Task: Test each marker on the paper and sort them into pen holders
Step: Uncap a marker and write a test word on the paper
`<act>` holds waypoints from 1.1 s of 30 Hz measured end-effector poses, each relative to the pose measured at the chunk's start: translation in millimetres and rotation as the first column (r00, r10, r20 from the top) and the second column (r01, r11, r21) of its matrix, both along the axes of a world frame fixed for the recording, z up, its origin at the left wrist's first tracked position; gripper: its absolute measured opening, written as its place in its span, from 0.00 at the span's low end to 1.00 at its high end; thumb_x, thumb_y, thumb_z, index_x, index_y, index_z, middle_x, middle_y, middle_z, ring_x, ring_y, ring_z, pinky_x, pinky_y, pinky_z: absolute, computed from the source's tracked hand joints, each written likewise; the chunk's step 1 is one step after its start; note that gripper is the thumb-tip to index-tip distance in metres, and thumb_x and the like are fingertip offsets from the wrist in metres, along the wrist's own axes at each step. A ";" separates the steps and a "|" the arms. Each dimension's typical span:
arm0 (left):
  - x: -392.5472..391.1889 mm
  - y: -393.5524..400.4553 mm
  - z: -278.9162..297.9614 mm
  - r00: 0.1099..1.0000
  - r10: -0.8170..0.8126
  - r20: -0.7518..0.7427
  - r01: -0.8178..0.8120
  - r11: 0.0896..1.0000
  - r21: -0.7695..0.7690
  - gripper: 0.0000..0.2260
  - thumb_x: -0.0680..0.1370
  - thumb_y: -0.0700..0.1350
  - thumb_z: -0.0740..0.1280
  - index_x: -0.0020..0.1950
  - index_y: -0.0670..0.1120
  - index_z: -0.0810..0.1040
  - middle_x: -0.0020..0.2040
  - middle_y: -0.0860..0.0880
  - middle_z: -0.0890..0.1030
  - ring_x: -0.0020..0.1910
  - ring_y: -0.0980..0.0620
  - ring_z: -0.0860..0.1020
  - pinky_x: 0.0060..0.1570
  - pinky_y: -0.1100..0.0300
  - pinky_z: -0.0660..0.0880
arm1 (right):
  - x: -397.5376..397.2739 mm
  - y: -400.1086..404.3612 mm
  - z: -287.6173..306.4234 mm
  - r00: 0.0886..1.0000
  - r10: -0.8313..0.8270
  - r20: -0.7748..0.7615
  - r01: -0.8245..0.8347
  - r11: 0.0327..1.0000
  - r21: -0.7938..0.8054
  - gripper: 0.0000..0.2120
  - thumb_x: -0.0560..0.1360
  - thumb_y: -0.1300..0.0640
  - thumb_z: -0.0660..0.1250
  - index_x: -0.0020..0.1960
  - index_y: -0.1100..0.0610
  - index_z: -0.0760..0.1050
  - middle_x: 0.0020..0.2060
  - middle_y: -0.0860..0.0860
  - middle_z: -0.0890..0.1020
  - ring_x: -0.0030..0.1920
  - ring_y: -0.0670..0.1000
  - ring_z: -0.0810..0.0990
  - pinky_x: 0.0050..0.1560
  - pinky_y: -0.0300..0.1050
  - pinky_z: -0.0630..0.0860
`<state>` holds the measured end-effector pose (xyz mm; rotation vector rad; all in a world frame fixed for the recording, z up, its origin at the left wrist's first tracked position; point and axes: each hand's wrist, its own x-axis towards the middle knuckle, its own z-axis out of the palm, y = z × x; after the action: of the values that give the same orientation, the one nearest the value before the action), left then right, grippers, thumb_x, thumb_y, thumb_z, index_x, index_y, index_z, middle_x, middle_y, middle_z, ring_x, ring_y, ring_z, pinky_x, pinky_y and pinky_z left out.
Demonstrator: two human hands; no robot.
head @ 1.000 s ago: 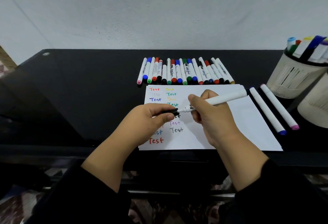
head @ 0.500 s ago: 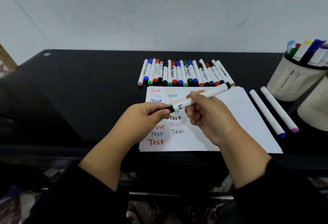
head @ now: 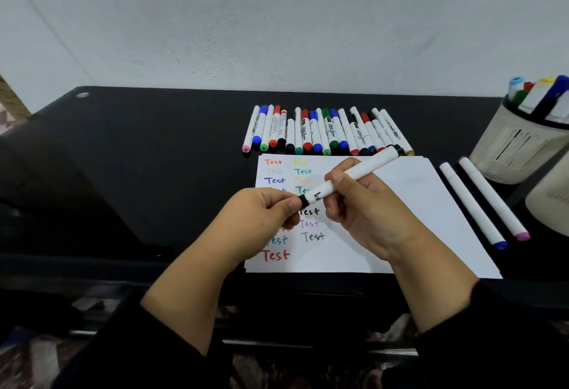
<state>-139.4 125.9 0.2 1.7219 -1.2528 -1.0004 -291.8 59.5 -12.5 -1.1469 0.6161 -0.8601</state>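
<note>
Right hand is gripping the white barrel of a black marker, fingers curled round it, holding it tilted just above the paper. Left hand is pinching the marker's black lower end, thumb and forefinger closed on it. Judgement: the cap is being pressed back on, or pulled off; the frame is not showing which. Two hands on one marker are giving the opposing force a cap needs.

The paper is lying flat on the black bench, directly in front of the person, carrying two columns of the word "Test" in several colours, partly hidden under the hands. A row of untested markers is lying side by side just behind the paper, within easy reach. Two white markers are lying on the bench just right of the paper, near the holders.

Near pen holder, far right, is standing upright and holding several markers, ends up. Second pen holder is only partly showing; contents cannot be told.
</note>
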 end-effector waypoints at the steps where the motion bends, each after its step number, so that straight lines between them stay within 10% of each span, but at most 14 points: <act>1: 1.7 -0.1 0.4 1.000 -0.013 0.000 0.013 1.000 0.019 0.10 0.78 0.48 0.64 0.38 0.54 0.80 0.31 0.56 0.81 0.43 0.52 0.80 0.45 0.61 0.74 | 0.2 -0.6 -0.6 1.000 0.023 0.008 -0.023 1.000 -0.008 0.06 0.73 0.57 0.61 0.40 0.57 0.67 0.23 0.49 0.72 0.25 0.46 0.69 0.31 0.35 0.67; 9: -2.4 -0.9 3.4 0.998 0.070 -0.005 -0.070 0.998 -0.009 0.11 0.79 0.47 0.62 0.39 0.57 0.77 0.36 0.56 0.80 0.38 0.56 0.74 0.25 0.77 0.65 | 9.5 -1.3 0.7 0.990 -0.092 -0.108 0.086 0.994 -0.060 0.07 0.79 0.58 0.61 0.42 0.56 0.70 0.24 0.49 0.72 0.28 0.46 0.68 0.34 0.40 0.64; 15: -9.5 -3.7 7.3 0.983 0.090 0.162 -0.083 0.995 -0.049 0.12 0.78 0.51 0.63 0.36 0.63 0.73 0.43 0.54 0.82 0.43 0.54 0.77 0.37 0.66 0.70 | 7.7 -2.0 8.4 0.900 -0.388 -0.199 0.386 0.921 -0.049 0.04 0.75 0.55 0.69 0.47 0.54 0.76 0.30 0.45 0.77 0.30 0.42 0.73 0.34 0.37 0.67; 21: -15.0 -3.6 6.5 0.985 0.074 0.154 -0.074 0.997 -0.005 0.09 0.77 0.52 0.65 0.39 0.55 0.81 0.44 0.46 0.82 0.32 0.55 0.71 0.34 0.61 0.72 | -9.9 -8.5 10.9 0.712 -0.607 -0.354 0.569 0.793 -0.217 0.32 0.68 0.50 0.76 0.65 0.52 0.61 0.45 0.49 0.75 0.45 0.46 0.76 0.38 0.37 0.68; 28: -18.6 -7.7 6.4 0.987 0.087 0.134 -0.085 0.996 -0.015 0.10 0.77 0.52 0.64 0.36 0.58 0.77 0.47 0.46 0.83 0.40 0.53 0.75 0.37 0.60 0.72 | -21.4 -5.2 8.6 0.453 -0.755 -0.474 0.308 0.631 -0.712 0.36 0.69 0.46 0.73 0.72 0.48 0.61 0.63 0.49 0.62 0.65 0.49 0.59 0.55 0.39 0.62; 33: -26.7 -5.6 8.2 0.985 0.067 0.157 -0.067 0.998 -0.009 0.10 0.77 0.53 0.64 0.38 0.54 0.80 0.41 0.46 0.82 0.33 0.54 0.72 0.35 0.60 0.70 | -27.9 -7.9 6.7 0.534 -0.711 -0.457 -0.091 0.489 -0.868 0.14 0.75 0.57 0.69 0.61 0.51 0.79 0.60 0.54 0.70 0.61 0.54 0.64 0.50 0.44 0.67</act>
<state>-166.1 120.3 8.4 1.8568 -1.2849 -0.8361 -319.7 51.6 -5.8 -2.4498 1.3241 -1.0101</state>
